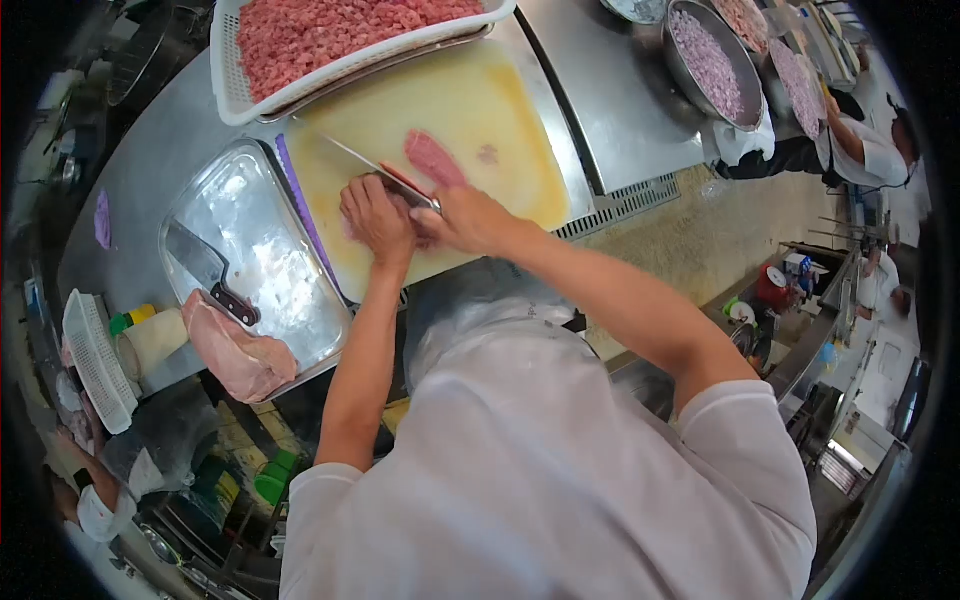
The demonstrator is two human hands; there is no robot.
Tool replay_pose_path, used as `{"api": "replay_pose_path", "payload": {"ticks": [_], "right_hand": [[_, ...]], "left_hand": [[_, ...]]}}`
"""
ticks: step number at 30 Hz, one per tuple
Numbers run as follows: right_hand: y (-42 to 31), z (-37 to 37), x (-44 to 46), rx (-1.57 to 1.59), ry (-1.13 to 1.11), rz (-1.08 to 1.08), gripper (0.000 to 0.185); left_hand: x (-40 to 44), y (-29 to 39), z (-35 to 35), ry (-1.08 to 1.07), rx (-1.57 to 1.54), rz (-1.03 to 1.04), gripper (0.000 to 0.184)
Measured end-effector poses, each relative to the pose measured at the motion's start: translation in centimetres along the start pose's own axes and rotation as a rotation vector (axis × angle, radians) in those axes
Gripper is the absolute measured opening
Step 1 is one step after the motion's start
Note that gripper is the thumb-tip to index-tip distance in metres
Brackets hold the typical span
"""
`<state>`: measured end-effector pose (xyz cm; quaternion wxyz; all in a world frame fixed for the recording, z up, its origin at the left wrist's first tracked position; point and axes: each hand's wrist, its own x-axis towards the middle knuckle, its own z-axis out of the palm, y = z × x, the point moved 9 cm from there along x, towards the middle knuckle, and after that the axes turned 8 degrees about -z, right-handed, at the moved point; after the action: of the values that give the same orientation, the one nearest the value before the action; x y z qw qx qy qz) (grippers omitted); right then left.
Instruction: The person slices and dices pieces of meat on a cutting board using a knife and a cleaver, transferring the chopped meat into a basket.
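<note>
On the yellowed cutting board (500, 90), my right hand (472, 220) grips a knife (362, 158), its blade pointing to the far left. My left hand (378, 217) is closed over a piece of raw meat right beside the blade, fingers curled; most of that piece is hidden beneath the hand. A reddish strip of meat shows along the blade. Just beyond my right hand lies a flat pink slice of meat (430, 155), apart from my left hand.
Left of the board, a metal tray (270, 180) holds a cleaver (215, 270) and a large raw meat piece (235, 345). A white basket (225, 70) of diced meat stands behind. Metal bowls (755, 105) stand at right. Other people work at both sides.
</note>
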<state>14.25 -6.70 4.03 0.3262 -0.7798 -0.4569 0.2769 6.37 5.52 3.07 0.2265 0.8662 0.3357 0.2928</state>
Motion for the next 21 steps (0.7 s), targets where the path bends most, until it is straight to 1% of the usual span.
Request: {"api": "replay_pose_path", "payload": {"ticks": [2, 5, 8, 11, 14, 15, 17, 19, 20, 21], "right_hand": [[-0.2, -0.2, 0.9, 0.009, -0.018, 0.046, 0.045], [-1.9, -3.1, -3.4, 0.049, 0.035, 0.033, 0.049], [-4.4, -5.4, -7.7, 0.069, -0.115, 0.174, 0.049], [-5.0, -6.1, -9.1, 0.066, -0.172, 0.224, 0.048], [-4.2, -5.9, -8.8, 0.045, -0.164, 0.229, 0.047], [-4.3, -5.9, -8.7, 0.041, -0.155, 0.229, 0.047], [-4.8, -5.7, -8.9, 0.047, -0.177, 0.24, 0.046], [-5.3, -6.0, -8.3, 0.051, -0.213, 0.239, 0.046], [-5.5, -6.1, -8.1, 0.05, -0.235, 0.253, 0.046], [-5.8, -6.3, -7.7, 0.049, -0.257, 0.266, 0.046]], "left_hand": [[-0.1, -0.3, -0.2, -0.002, -0.096, 0.009, 0.024], [-0.7, -0.6, -0.8, 0.046, -0.106, 0.032, 0.025], [-0.6, -0.1, -0.8, 0.039, 0.021, 0.009, 0.024], [-0.2, 0.4, -1.3, 0.052, 0.0, 0.04, 0.022], [1.8, -2.2, -2.4, 0.089, -0.262, -0.087, 0.015], [4.0, 0.1, -5.3, 0.233, -0.305, -0.055, 0.008], [8.7, 3.7, -7.8, 0.204, -0.396, 0.046, 0.008], [12.8, 7.1, -4.3, -0.278, -0.158, 0.056, 0.021], [12.9, 7.4, -2.0, -0.523, -0.039, 0.056, 0.027], [12.8, 6.9, -0.8, -0.61, 0.05, 0.074, 0.03]]}}
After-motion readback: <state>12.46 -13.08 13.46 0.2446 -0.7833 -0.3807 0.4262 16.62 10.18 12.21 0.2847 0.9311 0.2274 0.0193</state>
